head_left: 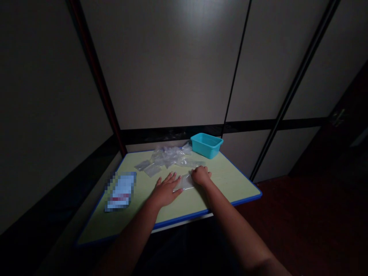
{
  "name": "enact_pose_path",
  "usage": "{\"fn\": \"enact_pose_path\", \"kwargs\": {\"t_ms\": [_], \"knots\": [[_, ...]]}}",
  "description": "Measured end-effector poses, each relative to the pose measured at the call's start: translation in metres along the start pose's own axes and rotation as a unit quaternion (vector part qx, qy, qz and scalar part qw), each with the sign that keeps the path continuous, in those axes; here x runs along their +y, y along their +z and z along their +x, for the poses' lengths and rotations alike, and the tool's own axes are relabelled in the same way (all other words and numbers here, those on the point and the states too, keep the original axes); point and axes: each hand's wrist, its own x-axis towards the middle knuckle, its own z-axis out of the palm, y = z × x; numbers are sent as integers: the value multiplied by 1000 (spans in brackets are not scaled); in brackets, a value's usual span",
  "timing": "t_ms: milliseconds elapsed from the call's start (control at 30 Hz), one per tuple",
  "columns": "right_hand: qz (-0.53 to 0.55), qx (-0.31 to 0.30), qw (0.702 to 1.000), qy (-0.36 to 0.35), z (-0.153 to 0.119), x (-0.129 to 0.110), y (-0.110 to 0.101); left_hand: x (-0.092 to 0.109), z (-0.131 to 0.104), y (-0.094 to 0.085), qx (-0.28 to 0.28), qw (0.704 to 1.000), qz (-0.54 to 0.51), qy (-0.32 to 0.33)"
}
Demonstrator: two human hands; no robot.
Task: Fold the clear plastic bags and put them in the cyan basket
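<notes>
- On the desk [230, 184], in the head view, a clear plastic bag [187, 181] lies flat between your two hands, near the front edge and roughly midway along it.
- Your left hand [166, 191] is palm down with the fingers spread, its fingertips at the left end of that bag; it appears to steady the plastic rather than grip it.
- Your right hand [201, 175] is at the other end of the bag with its fingers curled in; whether they pinch the plastic or only press on it, you cannot tell from this angle.
- Beyond your hands sits a loose pile of clear bags [169, 156], crumpled and overlapping. Two flatter ones [152, 170] lie at its left front, and a long flat one [193, 163] stretches along its right side, just past your right hand.
- At the back right corner stands a turquoise basket [206, 147], close beside the pile; its floor is hidden from you.
- On the left side lies a packet [122, 189], blurred out and well apart from both hands.
- As far as you can judge, one bag is laid out and being handled, while the pile remains unsorted; none can be confirmed as finished.
</notes>
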Motion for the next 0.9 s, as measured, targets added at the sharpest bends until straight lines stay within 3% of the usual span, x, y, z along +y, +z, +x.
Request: {"fn": "enact_pose_path", "kwargs": {"t_ms": [367, 633, 900], "knots": [[54, 42, 998, 12, 2, 7, -2, -1, 1, 2, 4, 1000, -1, 2], [-4, 77, 997, 5, -4, 8, 4, 0, 0, 0, -2, 1000, 1, 1], [15, 95, 995, 16, -2, 8, 3, -3, 1, 4, 3, 1000, 1, 0]]}}
